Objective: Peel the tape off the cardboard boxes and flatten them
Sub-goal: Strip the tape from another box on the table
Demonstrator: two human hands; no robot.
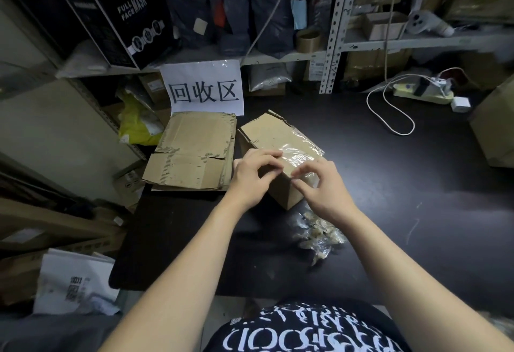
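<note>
A small brown cardboard box (267,132) stands on the black table (389,184), its top covered by clear shiny tape (294,154). My left hand (250,176) curls over the box's near left edge, fingertips on the top. My right hand (322,187) is at the near right corner, thumb and fingers pinching at the tape's edge. A heap of crumpled peeled tape (317,235) lies just in front of the box. A stack of flattened cardboard (192,151) rests to the left of the box.
A white paper sign (204,87) hangs from the shelf behind the stack. A white cable (389,112) and a power strip (422,93) lie at the table's far right. A large carton (495,126) stands at the right edge. Shelves hold boxes and a tape roll (308,40).
</note>
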